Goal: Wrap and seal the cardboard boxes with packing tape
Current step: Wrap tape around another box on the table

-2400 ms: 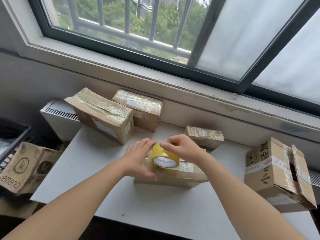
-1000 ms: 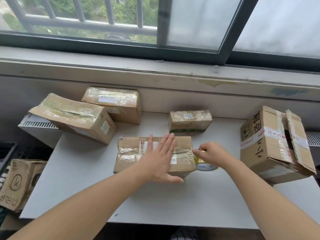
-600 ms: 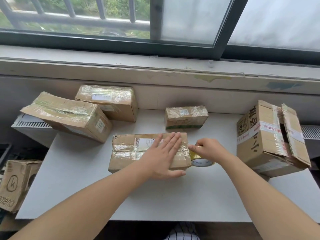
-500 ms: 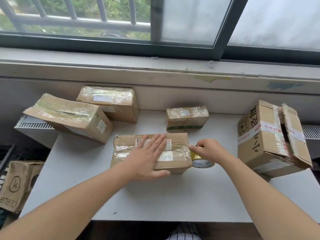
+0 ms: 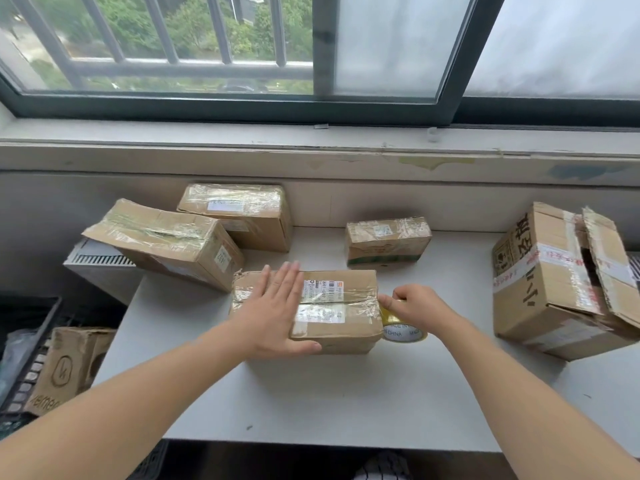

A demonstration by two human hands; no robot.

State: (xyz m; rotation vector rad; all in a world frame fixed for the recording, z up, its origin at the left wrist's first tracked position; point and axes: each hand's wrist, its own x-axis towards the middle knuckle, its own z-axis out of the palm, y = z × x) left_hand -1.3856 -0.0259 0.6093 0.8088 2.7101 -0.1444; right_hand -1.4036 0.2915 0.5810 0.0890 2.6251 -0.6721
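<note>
The bench (image 5: 346, 403) runs along the wall under the window, and its widest bare stretch lies along the front edge, in front of the boxes. The big box (image 5: 540, 282) with a loose flap sits at the right edge, and a bare gap separates it from the centre. The long box (image 5: 166, 244) lies aslant at the back left corner. It overhangs the left edge and rests partly on a grey unit (image 5: 100, 265) beside the bench. The back box (image 5: 242, 216) stands against the wall just behind it. The middle box (image 5: 339, 306) lies lengthwise in the centre, with its left end close to the long box. The small box (image 5: 388, 242) sits near the back edge, just behind the middle box.

The tape roll (image 5: 403, 329) stands on its rim and touches the right end of the middle box. The right hand (image 5: 419, 303) pinches its top with curled fingers. The left hand (image 5: 277, 310) lies flat on the left half of the middle box, with its fingers straight and together and its thumb at the front edge.

Half a second ago the left hand covered the middle of the box top. It has since slid toward the left end, which leaves the white label (image 5: 322, 291) bare. The right hand stays on the roll at the same end of the box.
</note>
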